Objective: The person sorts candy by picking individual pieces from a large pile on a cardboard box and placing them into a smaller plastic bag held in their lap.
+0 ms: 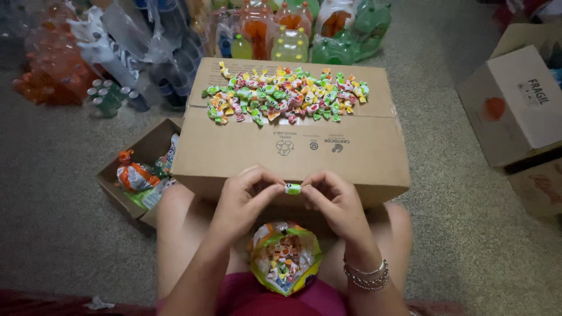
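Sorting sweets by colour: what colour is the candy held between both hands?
Green and white candy, seen in the head view.

The closed box (293, 152) is matt brown corrugated cardboard, smooth on top, with a strip of clear glossy tape along its seam. On it, the heap of sweets (285, 93) shines in crinkled glossy plastic wrappers; the single sweet (293, 188) at its near edge has the same shiny twist wrap. Below the box, the open bag (285, 257) is glossy printed plastic film. Behind the box, the bottles (304, 32) are clear shiny plastic. The carpet (52, 193) around it looks rough, matt, grey pile
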